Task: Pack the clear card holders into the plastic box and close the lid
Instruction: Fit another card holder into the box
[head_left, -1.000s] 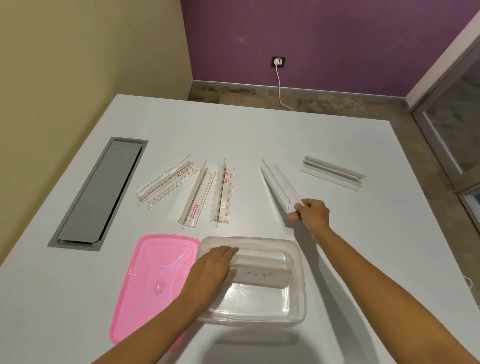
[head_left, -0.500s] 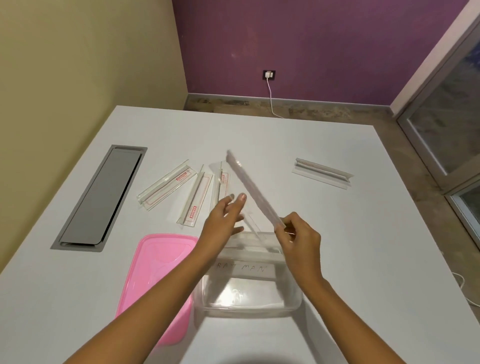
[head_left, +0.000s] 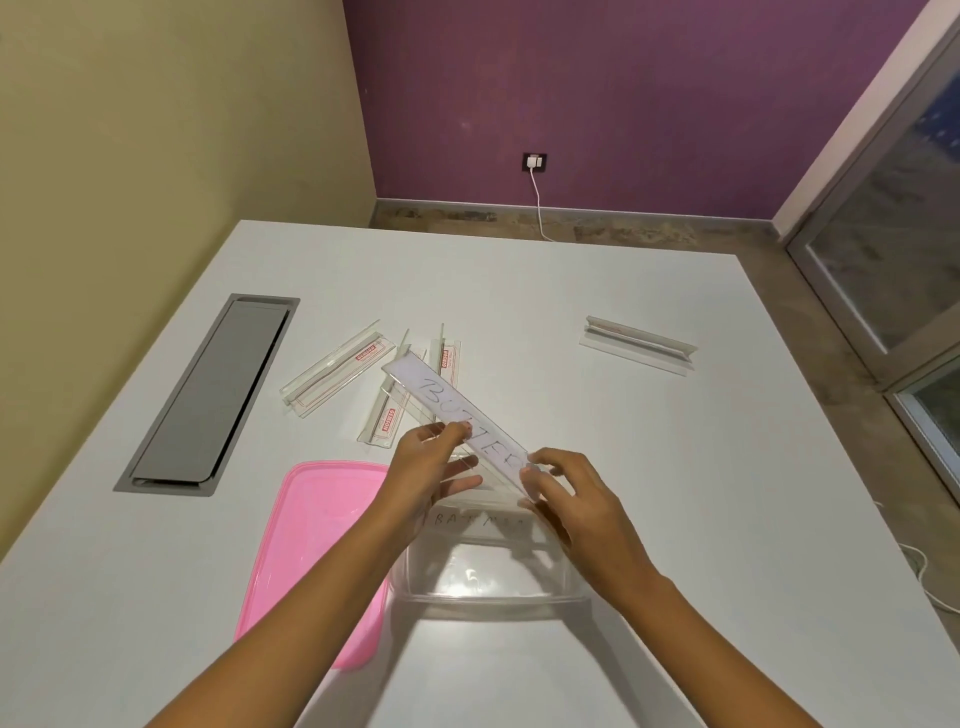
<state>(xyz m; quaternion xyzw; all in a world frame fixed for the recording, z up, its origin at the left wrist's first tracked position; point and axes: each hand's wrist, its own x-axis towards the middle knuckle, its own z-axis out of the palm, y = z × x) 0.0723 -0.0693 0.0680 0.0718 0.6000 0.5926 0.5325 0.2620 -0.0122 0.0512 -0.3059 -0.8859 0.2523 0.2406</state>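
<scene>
Head view: both hands now grip the lettered card holder (head_left: 467, 421), left hand (head_left: 431, 467) pinching mid-length, right hand (head_left: 561, 493) its near end. Lifted off the table a second ago, it hangs tilted above the plastic box (head_left: 488, 597), ready for packing.

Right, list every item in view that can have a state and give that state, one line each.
plastic box: open, one card holder already inside
pink lid: off, flat on the table left of the box
held card holder: in the air over the box, tilted
left hand: gripping the held holder
right hand: gripping its near end
wall socket: charger plugged in
</scene>
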